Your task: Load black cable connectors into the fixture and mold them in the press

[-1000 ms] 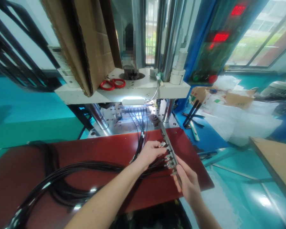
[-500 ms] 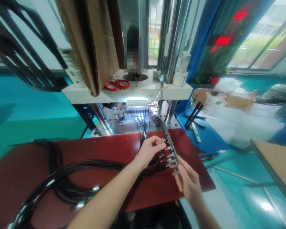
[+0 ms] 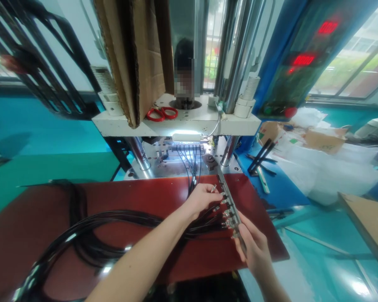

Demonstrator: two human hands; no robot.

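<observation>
My right hand [image 3: 255,243] is closed around the lower end of a long, narrow metal bar [image 3: 229,197], which slants across the board's right side. Several small metal cable connectors [image 3: 228,218] sit along the bar's left edge. Beside its upper half, my left hand [image 3: 203,199] pinches a small metal connector [image 3: 213,188] between thumb and fingers, apart from the bar's slots. Black cables [image 3: 119,216] run in a thick bundle from the left, passing under my left forearm to the connectors. All this is over a dark red board [image 3: 113,197].
Behind the board stands a press [image 3: 176,126] with a lit bed holding a row of thin cables [image 3: 189,157]. Red-handled scissors [image 3: 161,113] and cardboard [image 3: 145,63] rest on its plate. Pliers and a cutter [image 3: 263,180] lie right, near white bags [image 3: 334,163].
My left hand has come slightly down along the bar, the connector in its pinch now tilted more upright. My right hand keeps its hold. The whole view has shifted a little.
</observation>
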